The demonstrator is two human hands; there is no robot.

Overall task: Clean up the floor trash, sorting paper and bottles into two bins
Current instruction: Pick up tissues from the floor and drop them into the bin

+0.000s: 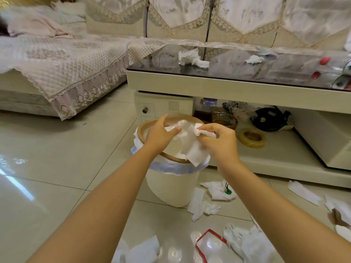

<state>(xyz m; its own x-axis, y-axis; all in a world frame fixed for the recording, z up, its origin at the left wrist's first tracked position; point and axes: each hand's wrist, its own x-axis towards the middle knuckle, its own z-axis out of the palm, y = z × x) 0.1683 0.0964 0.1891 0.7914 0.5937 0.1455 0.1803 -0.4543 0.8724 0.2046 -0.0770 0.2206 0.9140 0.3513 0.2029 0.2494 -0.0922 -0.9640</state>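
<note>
Together both hands pinch crumpled white tissue above round bin

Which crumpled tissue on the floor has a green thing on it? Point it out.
The crumpled tissue just right of the bin: a small green object lies on it; the other floor tissues show none.
</note>
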